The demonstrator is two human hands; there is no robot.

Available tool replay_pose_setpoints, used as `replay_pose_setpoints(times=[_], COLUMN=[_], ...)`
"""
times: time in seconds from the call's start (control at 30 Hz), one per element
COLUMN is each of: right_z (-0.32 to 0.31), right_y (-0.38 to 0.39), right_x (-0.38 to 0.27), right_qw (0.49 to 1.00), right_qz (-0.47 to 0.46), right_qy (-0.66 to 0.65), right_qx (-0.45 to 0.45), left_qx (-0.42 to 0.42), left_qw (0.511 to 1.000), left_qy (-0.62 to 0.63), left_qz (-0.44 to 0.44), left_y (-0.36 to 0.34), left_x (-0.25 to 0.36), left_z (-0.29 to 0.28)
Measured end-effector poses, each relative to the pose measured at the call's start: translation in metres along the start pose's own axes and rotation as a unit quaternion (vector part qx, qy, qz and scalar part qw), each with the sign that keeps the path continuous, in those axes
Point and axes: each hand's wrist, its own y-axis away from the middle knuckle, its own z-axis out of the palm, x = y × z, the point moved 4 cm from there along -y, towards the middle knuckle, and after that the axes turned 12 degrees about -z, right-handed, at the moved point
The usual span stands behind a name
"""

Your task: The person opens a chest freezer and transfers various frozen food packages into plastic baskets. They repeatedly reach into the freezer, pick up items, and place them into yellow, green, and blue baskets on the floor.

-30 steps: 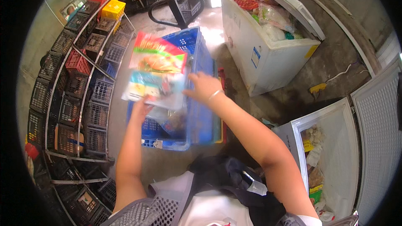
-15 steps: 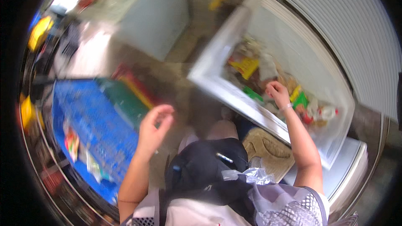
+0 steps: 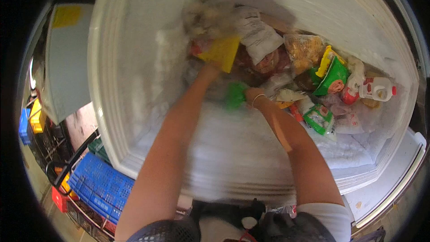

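Observation:
Both my arms reach down into an open chest freezer (image 3: 99, 58) with frosted white walls. My left hand (image 3: 210, 70) is at the lower edge of a yellow packet (image 3: 224, 50), its fingers closed on it, though motion blurs them. Close by on the right, my right hand (image 3: 253, 95) grips a green plastic bag (image 3: 235, 95), smeared by movement. Beyond the hands lie a white printed bag (image 3: 262, 38) and a clear bag of brownish food (image 3: 304, 50). Further right are a green-and-yellow packet (image 3: 332, 77) and a white jug with a red cap (image 3: 378, 88).
Another green packet (image 3: 319, 118) lies near the freezer's front wall. Outside, at the lower left, stands a blue plastic crate (image 3: 101, 186) beside a black metal rail. A grey cabinet side (image 3: 69, 67) rises at the left, and a white lid or panel (image 3: 385, 183) sits at the lower right.
I have leaned over the freezer, which now fills most of the view. My left hand has come from beside the blue crate to the yellow packet; my right hand has taken hold of a green bag.

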Motion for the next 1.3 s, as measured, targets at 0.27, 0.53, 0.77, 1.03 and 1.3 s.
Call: replay_pose_setpoints(times=[0.27, 0.53, 0.77, 1.03, 1.3], right_z=[-0.164, -0.162, -0.07, -0.052, -0.123], right_y=[0.018, -0.046, 0.021, 0.229, 0.392], right_x=[0.109, 0.117, 0.024, -0.05, -0.307], right_qw=[0.978, 0.981, 0.959, 0.926, 0.863], right_qz=[0.024, 0.034, 0.064, 0.095, -0.259], right_qy=[-0.047, -0.114, 0.172, -0.067, 0.104], right_qx=[0.201, 0.152, 0.218, 0.36, 0.421], left_qx=[-0.117, -0.133, -0.216, -0.146, 0.393], left_qw=[0.677, 0.665, 0.756, 0.793, 0.506], left_qy=[0.677, 0.709, 0.586, 0.591, 0.768], left_qz=[-0.265, -0.194, -0.197, 0.02, -0.006], left_y=[-0.07, -0.053, 0.065, 0.389, 0.738], left_x=[-0.023, -0.042, -0.015, -0.11, -0.428], left_z=[0.089, 0.078, -0.03, -0.144, -0.069])
